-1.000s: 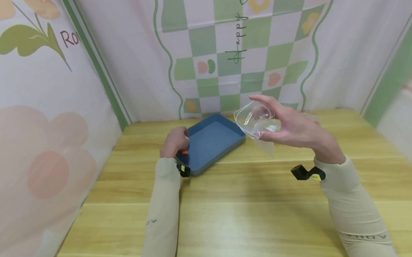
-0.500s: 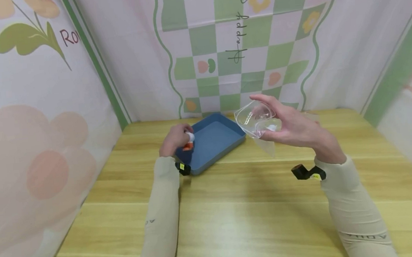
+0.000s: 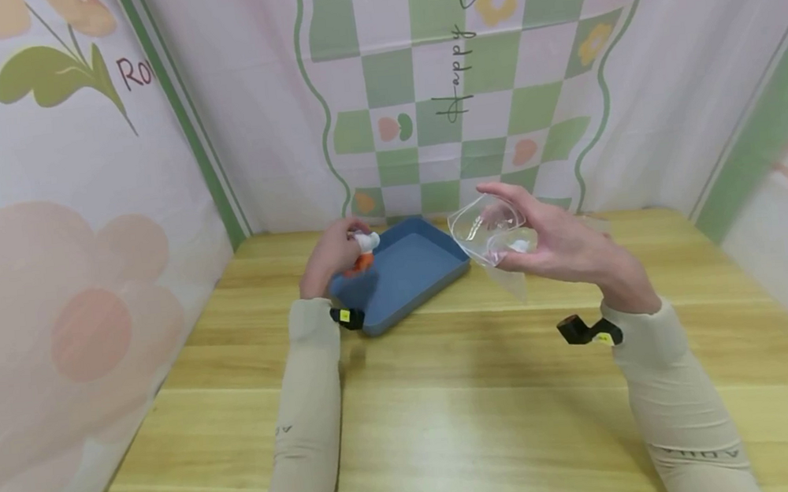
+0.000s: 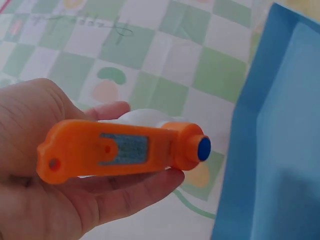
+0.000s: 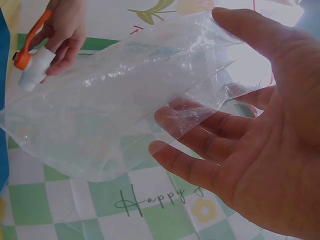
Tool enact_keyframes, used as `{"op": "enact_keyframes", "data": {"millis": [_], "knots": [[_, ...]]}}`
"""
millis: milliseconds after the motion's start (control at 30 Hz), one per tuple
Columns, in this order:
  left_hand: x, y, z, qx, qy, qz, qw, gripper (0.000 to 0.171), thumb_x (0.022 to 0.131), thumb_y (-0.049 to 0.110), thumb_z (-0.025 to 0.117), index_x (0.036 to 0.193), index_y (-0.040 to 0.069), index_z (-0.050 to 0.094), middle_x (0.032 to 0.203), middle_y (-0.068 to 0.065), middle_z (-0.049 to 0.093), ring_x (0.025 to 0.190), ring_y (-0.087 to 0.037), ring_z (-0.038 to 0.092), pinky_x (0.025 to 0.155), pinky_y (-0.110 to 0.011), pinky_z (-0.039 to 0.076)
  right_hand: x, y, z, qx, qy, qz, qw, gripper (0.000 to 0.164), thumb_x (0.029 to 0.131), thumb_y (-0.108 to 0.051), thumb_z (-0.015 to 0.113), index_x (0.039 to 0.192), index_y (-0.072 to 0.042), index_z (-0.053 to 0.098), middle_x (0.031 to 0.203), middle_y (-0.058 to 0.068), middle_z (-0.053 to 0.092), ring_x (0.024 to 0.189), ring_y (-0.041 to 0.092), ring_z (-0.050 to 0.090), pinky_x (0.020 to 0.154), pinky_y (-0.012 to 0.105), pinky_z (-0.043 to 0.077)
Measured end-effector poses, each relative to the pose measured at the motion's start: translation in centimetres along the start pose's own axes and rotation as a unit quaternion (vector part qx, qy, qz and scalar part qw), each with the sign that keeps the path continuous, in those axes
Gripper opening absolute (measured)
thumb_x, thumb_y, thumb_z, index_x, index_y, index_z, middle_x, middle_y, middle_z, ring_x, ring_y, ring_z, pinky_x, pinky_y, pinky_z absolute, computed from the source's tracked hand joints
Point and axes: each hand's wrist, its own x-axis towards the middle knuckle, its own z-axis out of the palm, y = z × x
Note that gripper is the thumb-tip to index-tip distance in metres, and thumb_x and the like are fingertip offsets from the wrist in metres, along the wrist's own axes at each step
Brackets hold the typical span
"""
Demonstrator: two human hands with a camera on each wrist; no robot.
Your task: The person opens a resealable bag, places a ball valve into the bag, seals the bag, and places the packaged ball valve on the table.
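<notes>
My left hand (image 3: 331, 257) holds a small orange-and-white gadget (image 4: 102, 150) above the near-left part of a blue tray (image 3: 410, 264). In the left wrist view its flat orange arm has a hole at one end and a blue round tip at the other; the white body sits partly behind. My right hand (image 3: 560, 239) grips a clear plastic bag (image 5: 110, 105) between thumb and fingers, right of the tray and raised over the table. The bag stands spread wide, its mouth facing left in the head view. What kind of gadget it is cannot be told.
The wooden table (image 3: 453, 414) carries the tray near its back edge. Fabric curtain walls (image 3: 260, 116) with flower and checker prints rise behind and on both sides. Black wrist cameras (image 3: 575, 330) stick out from both sleeves.
My left hand has lifted the orange-and-white gadget up out of the tray's left side, moving slightly up and bringing more of it into sight. My right hand and the bag have stayed still.
</notes>
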Motion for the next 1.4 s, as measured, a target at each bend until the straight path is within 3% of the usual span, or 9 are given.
{"op": "enact_keyframes", "data": {"millis": [333, 433, 600, 800, 933, 1133, 1400], "knots": [[-1.3, 2.5, -0.4, -0.043, 0.031, 0.043, 0.9977, 0.029, 0.089, -0.002, 0.04, 0.109, 0.011, 0.056, 0.089, -0.018, 0.064, 0.065, -0.033, 0.065, 0.04, -0.026, 0.041, 0.2, 0.4, 0.2, -0.002, -0.002, -0.007, 1.0, 0.089, 0.077, -0.006, 0.073, 0.145, -0.031, 0.021, 0.113, -0.003, 0.055, 0.103, 0.011, 0.054, 0.08, 0.025, 0.045], [-1.7, 3.2, -0.6, -0.061, 0.045, 0.064, 0.995, 0.031, 0.089, -0.002, 0.035, 0.107, 0.011, 0.057, 0.098, -0.015, 0.063, 0.067, -0.028, 0.067, 0.046, -0.032, 0.047, 0.2, 0.3, 0.2, 0.002, -0.009, 0.002, 1.0, 0.087, 0.079, -0.01, 0.072, 0.145, -0.034, 0.021, 0.114, -0.003, 0.054, 0.105, 0.013, 0.054, 0.08, 0.026, 0.046], [-2.6, 4.4, -0.9, -0.064, 0.072, 0.094, 0.9909, 0.031, 0.09, -0.002, 0.036, 0.105, 0.013, 0.059, 0.118, -0.008, 0.057, 0.08, -0.024, 0.067, 0.069, -0.038, 0.055, 0.2, 0.1, 0.4, 0.006, -0.019, 0.024, 1.0, 0.086, 0.08, -0.014, 0.072, 0.144, -0.038, 0.019, 0.115, -0.003, 0.053, 0.107, 0.014, 0.053, 0.08, 0.032, 0.047], [-3.8, 5.9, -1.2, -0.053, 0.095, 0.112, 0.9877, 0.028, 0.091, 0.0, 0.04, 0.104, 0.016, 0.059, 0.123, -0.003, 0.054, 0.083, -0.023, 0.065, 0.073, -0.033, 0.054, 0.2, 0.4, 0.6, 0.0, -0.017, 0.018, 1.0, 0.086, 0.08, -0.013, 0.072, 0.144, -0.036, 0.02, 0.114, -0.004, 0.054, 0.105, 0.012, 0.053, 0.08, 0.03, 0.047], [-4.5, 6.9, -1.1, -0.084, 0.101, 0.142, 0.9811, 0.027, 0.091, -0.003, 0.04, 0.103, 0.01, 0.06, 0.125, -0.002, 0.054, 0.092, -0.023, 0.062, 0.074, -0.034, 0.054, 0.3, 0.5, 0.8, 0.0, -0.022, 0.02, 1.0, 0.084, 0.08, -0.014, 0.072, 0.144, -0.036, 0.021, 0.112, -0.005, 0.055, 0.102, 0.01, 0.053, 0.079, 0.029, 0.047], [-6.7, 9.1, -1.0, -0.11, 0.107, 0.184, 0.9709, 0.022, 0.09, -0.009, 0.041, 0.103, -0.001, 0.057, 0.129, -0.007, 0.053, 0.102, -0.026, 0.058, 0.076, -0.037, 0.054, 0.3, 0.5, 1.0, -0.002, -0.028, 0.023, 0.999, 0.084, 0.081, -0.015, 0.071, 0.144, -0.036, 0.02, 0.113, -0.004, 0.056, 0.101, 0.012, 0.054, 0.078, 0.035, 0.048], [-8.7, 10.4, -1.1, -0.145, 0.084, 0.249, 0.9537, 0.019, 0.089, -0.012, 0.041, 0.099, -0.004, 0.056, 0.127, -0.011, 0.055, 0.107, -0.026, 0.057, 0.079, -0.045, 0.052, 0.5, 0.6, 1.1, -0.002, -0.029, 0.017, 0.999, 0.084, 0.081, -0.015, 0.071, 0.144, -0.035, 0.021, 0.114, -0.001, 0.056, 0.103, 0.014, 0.055, 0.077, 0.037, 0.049]]}}
